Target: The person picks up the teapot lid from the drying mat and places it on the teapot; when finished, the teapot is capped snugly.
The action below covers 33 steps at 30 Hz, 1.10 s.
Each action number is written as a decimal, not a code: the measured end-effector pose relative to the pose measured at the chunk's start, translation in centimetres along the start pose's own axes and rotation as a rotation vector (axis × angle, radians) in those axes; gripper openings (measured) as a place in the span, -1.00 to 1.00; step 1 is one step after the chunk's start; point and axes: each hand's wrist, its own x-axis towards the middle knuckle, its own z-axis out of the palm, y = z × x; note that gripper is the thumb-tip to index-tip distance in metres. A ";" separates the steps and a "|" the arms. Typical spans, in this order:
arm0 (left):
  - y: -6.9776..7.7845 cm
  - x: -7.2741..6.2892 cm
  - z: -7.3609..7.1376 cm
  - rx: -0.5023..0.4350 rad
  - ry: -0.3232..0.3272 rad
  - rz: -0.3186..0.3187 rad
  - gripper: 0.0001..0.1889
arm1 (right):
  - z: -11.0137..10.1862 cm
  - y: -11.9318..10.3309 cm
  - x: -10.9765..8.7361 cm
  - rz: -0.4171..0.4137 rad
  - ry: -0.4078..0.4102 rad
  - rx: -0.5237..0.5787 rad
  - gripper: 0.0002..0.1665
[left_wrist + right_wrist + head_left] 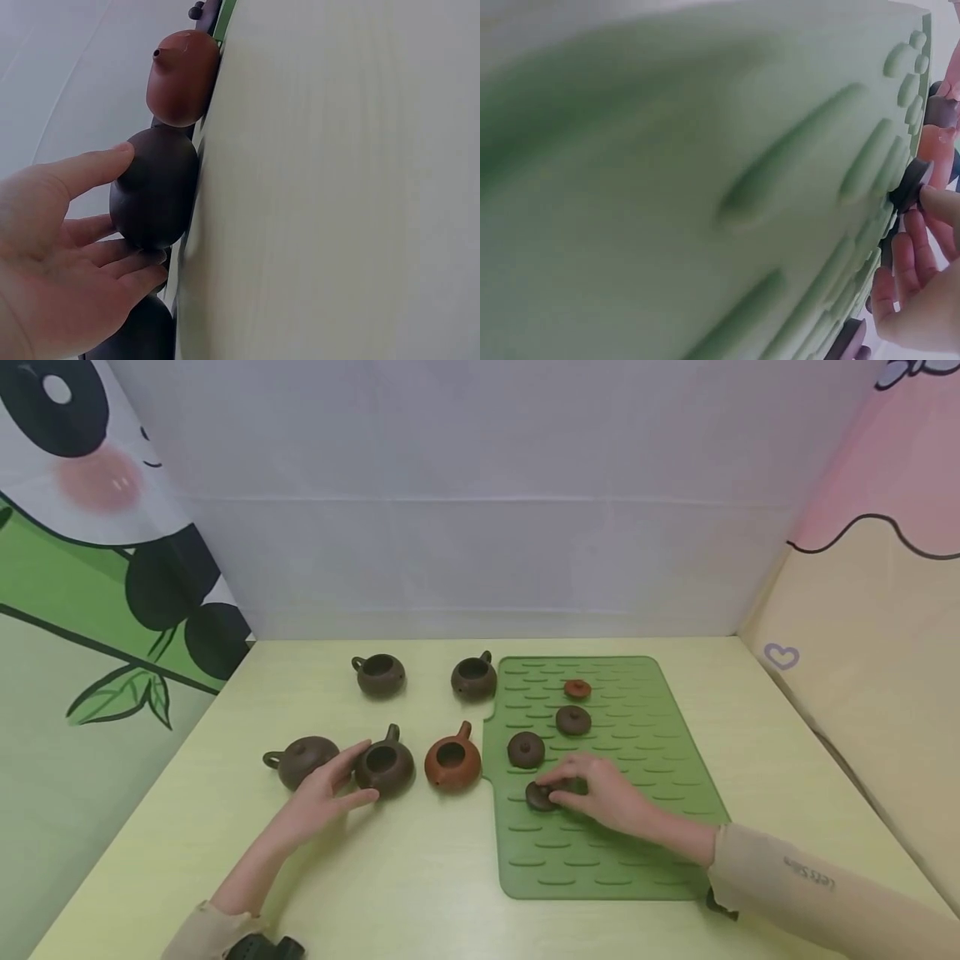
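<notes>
My left hand (324, 797) is at a dark brown lidless teapot (384, 770), steadying it with the thumb on one side and the fingers (124, 259) on the other. On the green mat, my right hand (603, 793) pinches a small dark teapot lid (540, 797) between thumb and fingertips. The lid tilts up at the mat's surface in the right wrist view. Left of the left hand sits a dark teapot with its lid on (302, 760). A reddish-brown lidless teapot (452, 764) stands between the two hands.
Two dark lidless teapots, one at the back left (380, 676) and one beside the mat (474, 678), stand farther off. The green mat (622, 868) also bears two dark lids (527, 750) and a reddish lid (577, 688). A pale wall (480, 560) rises behind the table.
</notes>
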 end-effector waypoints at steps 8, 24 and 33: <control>-0.3 0.0 -0.1 -0.002 -0.010 -0.007 -0.19 | -0.6 -0.4 0.4 -0.018 -0.026 -0.025 -0.73; -0.5 0.0 -0.2 0.000 -0.003 -0.002 -0.19 | -3.1 -3.8 3.8 -0.104 0.059 -0.081 -0.77; -0.5 0.0 -0.2 0.003 0.001 -0.003 -0.18 | -2.5 -6.3 7.4 -0.190 0.097 -0.023 -0.75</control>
